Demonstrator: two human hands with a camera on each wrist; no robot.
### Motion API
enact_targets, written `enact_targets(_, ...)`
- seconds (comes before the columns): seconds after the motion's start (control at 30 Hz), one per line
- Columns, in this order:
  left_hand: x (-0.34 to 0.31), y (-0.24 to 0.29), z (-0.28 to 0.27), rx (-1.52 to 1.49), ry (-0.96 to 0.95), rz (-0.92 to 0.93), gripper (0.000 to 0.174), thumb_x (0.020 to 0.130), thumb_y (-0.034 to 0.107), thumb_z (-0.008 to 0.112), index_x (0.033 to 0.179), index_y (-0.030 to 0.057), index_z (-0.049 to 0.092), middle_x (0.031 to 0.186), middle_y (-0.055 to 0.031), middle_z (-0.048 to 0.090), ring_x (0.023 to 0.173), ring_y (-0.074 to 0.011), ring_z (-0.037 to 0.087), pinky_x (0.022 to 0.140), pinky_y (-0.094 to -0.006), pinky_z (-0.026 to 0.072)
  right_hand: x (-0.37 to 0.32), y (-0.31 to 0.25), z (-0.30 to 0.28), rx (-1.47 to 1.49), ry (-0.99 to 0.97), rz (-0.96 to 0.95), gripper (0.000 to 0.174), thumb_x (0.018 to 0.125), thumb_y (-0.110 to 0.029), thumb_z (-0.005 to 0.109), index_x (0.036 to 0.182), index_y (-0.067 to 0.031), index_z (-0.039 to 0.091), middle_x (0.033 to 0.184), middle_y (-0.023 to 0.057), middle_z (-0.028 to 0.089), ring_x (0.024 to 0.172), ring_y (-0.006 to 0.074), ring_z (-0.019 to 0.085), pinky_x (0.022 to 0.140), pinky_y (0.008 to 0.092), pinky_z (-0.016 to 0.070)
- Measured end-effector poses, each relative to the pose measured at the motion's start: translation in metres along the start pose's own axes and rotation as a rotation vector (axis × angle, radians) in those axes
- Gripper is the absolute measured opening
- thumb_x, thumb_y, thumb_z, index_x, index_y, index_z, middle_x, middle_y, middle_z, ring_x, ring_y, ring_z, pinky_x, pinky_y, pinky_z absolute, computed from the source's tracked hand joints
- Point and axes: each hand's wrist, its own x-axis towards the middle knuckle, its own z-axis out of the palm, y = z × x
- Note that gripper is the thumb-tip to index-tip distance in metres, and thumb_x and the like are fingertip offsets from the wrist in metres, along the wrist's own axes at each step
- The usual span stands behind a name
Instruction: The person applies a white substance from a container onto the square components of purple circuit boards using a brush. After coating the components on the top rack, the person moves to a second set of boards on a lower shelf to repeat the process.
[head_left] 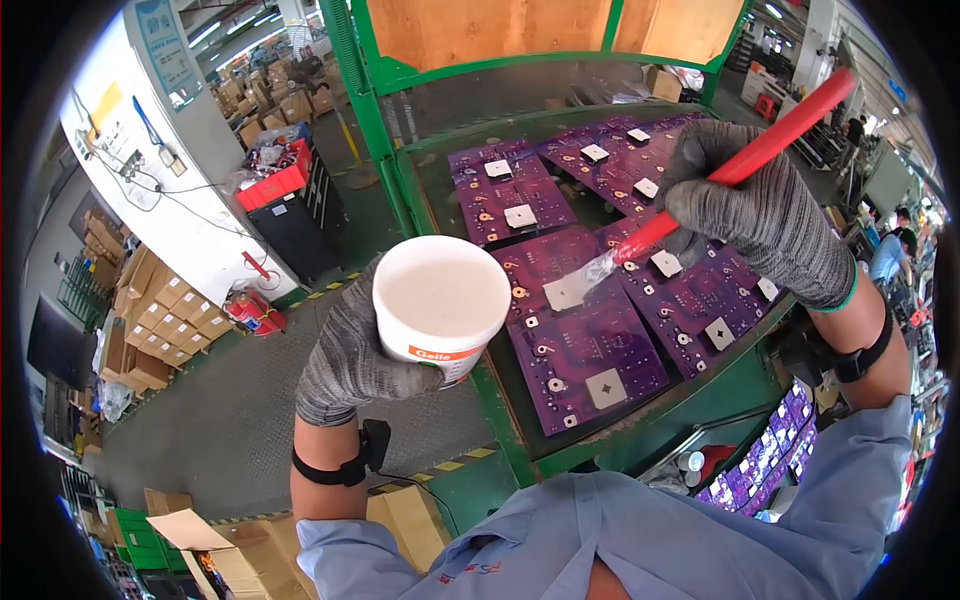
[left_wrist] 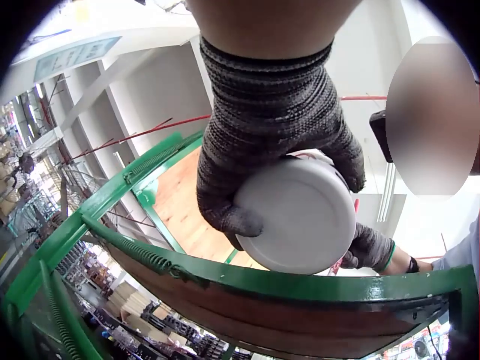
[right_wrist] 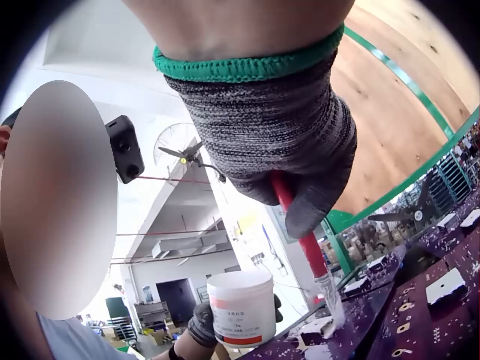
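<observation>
My gloved left hand grips a white tub with pale contents, tilted over the left edge of the green-framed table. In the left wrist view the tub's underside shows between the fingers of the left hand. My gloved right hand holds a red-handled brush, its whitish tip touching a pale square pad on a purple circuit board. The right wrist view shows the right hand round the red handle, with the tub beyond.
More purple boards with pale pads lie behind and to the right on the table. A green frame with a wooden panel rises at the back. Cardboard boxes and an open carton stand at the left.
</observation>
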Motion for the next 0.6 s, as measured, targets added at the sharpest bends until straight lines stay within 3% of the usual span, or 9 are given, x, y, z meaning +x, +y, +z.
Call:
enact_targets(0.13, 0.000, 0.008, 0.004, 0.109, -0.016, 0.084, 0.105, 0.052, 0.030, 0.097, 0.142, 0.0048, 0.049, 0.133, -0.0118, 0.063, 0.124, -0.0234, 0.059, 0.109, -0.0415, 0.0438, -0.001, -0.004, -0.002, -0.064, -0.104, -0.004, 0.023, 0.085, -0.018, 0.073, 0.087, -0.0005, 0.057, 0.082, 0.0080, 0.065, 0.065, 0.0143, 0.068, 0.058, 0.0263, 0.0553)
enact_targets(0.2, -0.002, 0.011, 0.002, 0.133, -0.029, 0.100, 0.105, 0.051, 0.029, 0.097, 0.142, 0.0052, 0.049, 0.133, -0.0114, 0.063, 0.125, -0.0234, 0.059, 0.109, -0.0418, 0.0432, -0.003, -0.010, -0.005, -0.257, -0.012, -0.405, 0.019, 0.087, -0.016, 0.070, 0.085, -0.0014, 0.057, 0.083, 0.0077, 0.063, 0.064, 0.0136, 0.066, 0.061, 0.0265, 0.0547)
enact_targets(0.27, -0.006, 0.013, 0.003, 0.255, -0.035, 0.165, 0.105, 0.051, 0.028, 0.097, 0.142, 0.0054, 0.050, 0.133, -0.0117, 0.063, 0.125, -0.0242, 0.060, 0.110, -0.0417, 0.0430, -0.005, -0.022, -0.004, -0.145, -0.057, -0.455, 0.013, 0.086, -0.011, 0.068, 0.085, -0.0032, 0.058, 0.082, 0.0076, 0.063, 0.066, 0.0132, 0.064, 0.060, 0.0270, 0.0535)
enact_targets(0.33, -0.008, 0.019, 0.008, 0.280, -0.020, 0.174, 0.104, 0.052, 0.029, 0.098, 0.142, 0.0056, 0.050, 0.132, -0.0121, 0.063, 0.124, -0.0245, 0.060, 0.110, -0.0416, 0.0430, 0.000, -0.027, 0.009, -0.073, -0.146, -0.856, 0.010, 0.083, -0.007, 0.070, 0.083, -0.0058, 0.060, 0.085, 0.0083, 0.066, 0.069, 0.0135, 0.064, 0.060, 0.0277, 0.0532)
enact_targets(0.4, -0.010, 0.030, 0.013, 0.034, -0.004, 0.083, 0.103, 0.052, 0.029, 0.098, 0.141, 0.0057, 0.051, 0.132, -0.0123, 0.063, 0.124, -0.0242, 0.060, 0.109, -0.0412, 0.0434, 0.001, -0.040, 0.021, -0.191, -0.230, -0.880, 0.012, 0.080, -0.006, 0.076, 0.087, -0.0089, 0.067, 0.092, 0.0079, 0.069, 0.074, 0.0165, 0.067, 0.062, 0.0297, 0.0554)
enact_targets(0.5, -0.011, 0.046, 0.016, 0.141, -0.050, 0.120, 0.101, 0.054, 0.032, 0.096, 0.140, 0.0046, 0.051, 0.131, -0.0129, 0.064, 0.122, -0.0241, 0.061, 0.108, -0.0411, 0.0448, 0.013, -0.029, 0.048, -0.385, -0.309, -1.034, 0.025, 0.077, -0.009, 0.080, 0.100, -0.0174, 0.074, 0.099, 0.0040, 0.070, 0.081, 0.0238, 0.071, 0.065, 0.0328, 0.0586)
enact_targets(0.6, -0.013, 0.041, 0.013, 0.159, -0.152, 0.164, 0.110, 0.049, 0.036, 0.098, 0.142, 0.0021, 0.048, 0.134, -0.0109, 0.062, 0.121, -0.0217, 0.059, 0.107, -0.0403, 0.0450, 0.007, -0.039, 0.048, -0.613, -0.337, -1.038, 0.027, 0.074, -0.009, 0.081, 0.099, -0.0175, 0.074, 0.100, 0.0049, 0.070, 0.079, 0.0226, 0.071, 0.063, 0.0336, 0.0586)
